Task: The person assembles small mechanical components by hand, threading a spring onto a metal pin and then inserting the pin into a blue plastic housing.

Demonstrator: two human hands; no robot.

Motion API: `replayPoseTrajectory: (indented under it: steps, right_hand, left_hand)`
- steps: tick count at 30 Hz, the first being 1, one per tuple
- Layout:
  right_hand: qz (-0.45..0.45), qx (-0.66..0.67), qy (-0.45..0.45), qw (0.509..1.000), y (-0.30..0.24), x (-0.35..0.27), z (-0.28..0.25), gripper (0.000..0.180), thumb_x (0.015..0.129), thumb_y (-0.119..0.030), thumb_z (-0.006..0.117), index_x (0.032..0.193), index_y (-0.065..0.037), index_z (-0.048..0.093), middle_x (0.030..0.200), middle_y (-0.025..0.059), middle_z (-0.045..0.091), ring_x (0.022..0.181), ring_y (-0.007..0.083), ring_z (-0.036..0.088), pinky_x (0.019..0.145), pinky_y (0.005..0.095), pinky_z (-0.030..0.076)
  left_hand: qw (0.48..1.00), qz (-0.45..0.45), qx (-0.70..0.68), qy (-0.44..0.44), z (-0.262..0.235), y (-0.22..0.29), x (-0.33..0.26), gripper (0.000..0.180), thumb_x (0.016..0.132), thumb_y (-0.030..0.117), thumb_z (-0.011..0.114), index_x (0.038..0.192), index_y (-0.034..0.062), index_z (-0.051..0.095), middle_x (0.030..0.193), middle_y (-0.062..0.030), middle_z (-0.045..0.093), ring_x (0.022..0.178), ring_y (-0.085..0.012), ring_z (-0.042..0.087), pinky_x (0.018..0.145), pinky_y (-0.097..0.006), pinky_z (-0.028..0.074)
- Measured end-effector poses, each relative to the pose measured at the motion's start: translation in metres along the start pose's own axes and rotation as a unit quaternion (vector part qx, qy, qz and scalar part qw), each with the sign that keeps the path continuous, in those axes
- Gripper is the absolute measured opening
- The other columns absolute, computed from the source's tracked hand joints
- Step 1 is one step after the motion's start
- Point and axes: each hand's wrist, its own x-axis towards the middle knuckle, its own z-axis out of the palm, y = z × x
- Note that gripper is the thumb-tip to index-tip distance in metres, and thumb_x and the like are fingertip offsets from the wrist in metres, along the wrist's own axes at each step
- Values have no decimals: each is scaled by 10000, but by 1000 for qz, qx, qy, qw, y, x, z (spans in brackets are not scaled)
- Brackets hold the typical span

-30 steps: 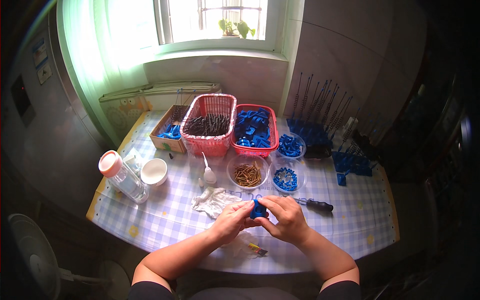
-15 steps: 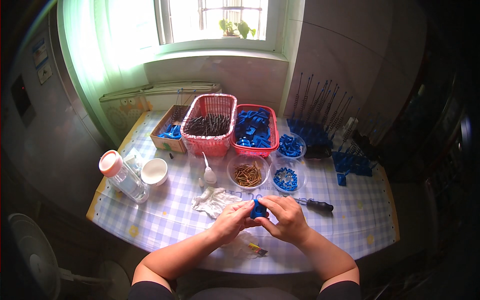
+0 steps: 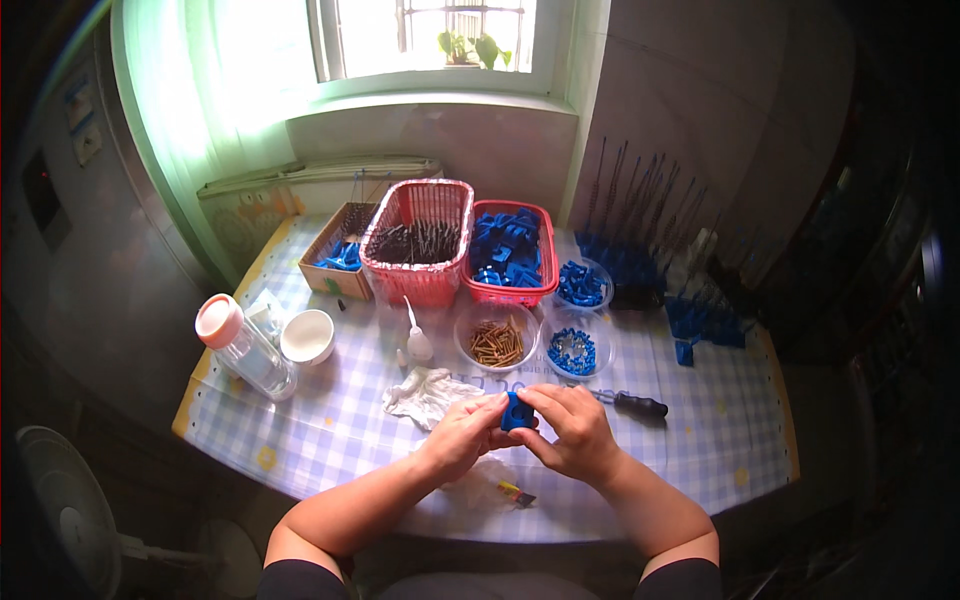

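Between both hands, above the near part of the table, is a small blue plastic part (image 3: 517, 412) with a round hole in its face. My left hand (image 3: 466, 435) pinches it from the left. From the right, the thumb and fingers of my right hand (image 3: 570, 430) close on its edge, covering some of it. Just beyond the hands stand a clear bowl of brass-coloured screws (image 3: 497, 343) and a clear bowl of small blue pieces (image 3: 572, 352). A crumpled white cloth (image 3: 430, 397) lies by my left hand. Right of my right hand rests a black-handled screwdriver (image 3: 640, 405).
Farther back are a red basket of dark springs (image 3: 418, 243), a red basket of blue parts (image 3: 508, 245) and a cardboard box (image 3: 338, 255). Blue bases with upright spring rods (image 3: 625, 262) crowd the right back. A bottle (image 3: 247, 350) and white bowl (image 3: 308, 337) stand left.
The blue part has turned slightly, so its round hole shows more plainly. Both hands keep hold of it in nearly the same place.
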Motion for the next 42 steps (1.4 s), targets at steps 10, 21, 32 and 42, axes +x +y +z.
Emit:
replayPoseTrajectory:
  steps: [10, 21, 32, 42]
  right_hand:
    - [-7, -8, 8, 1000, 4, 7, 1, 463, 680, -191, 783, 1084, -37, 619, 1031, 133, 643, 842, 283, 624, 699, 355, 470]
    - [-15, -7, 27, 1000, 5, 1, 8, 461, 693, -186, 772, 1092, -27, 605, 1033, 132, 632, 832, 275, 611, 710, 362, 460]
    - [8, 30, 25, 999, 6, 0, 11, 480, 684, -156, 785, 1110, -37, 600, 1064, 142, 635, 911, 294, 617, 800, 366, 487]
    - [23, 38, 23, 999, 6, 0, 11, 498, 669, -141, 798, 1113, -44, 593, 1077, 136, 638, 959, 293, 624, 829, 369, 487]
  left_hand:
    - [1000, -14, 2, 14, 3, 13, 5, 352, 991, 314, 434, 1127, 15, 562, 1035, -98, 629, 931, -163, 627, 840, -312, 518]
    - [999, 9, 49, 4, 3, 14, 4, 448, 989, 390, 405, 1141, -4, 554, 1034, -129, 637, 934, -183, 631, 870, -330, 500]
    - [1000, 9, 13, -1, -3, 7, 7, 468, 984, 415, 396, 1165, 7, 537, 1054, -155, 634, 953, -217, 636, 872, -350, 500]
    - [1000, -1, 9, -3, -1, 9, 7, 522, 990, 447, 337, 1197, 8, 528, 1094, -148, 626, 983, -208, 624, 900, -357, 482]
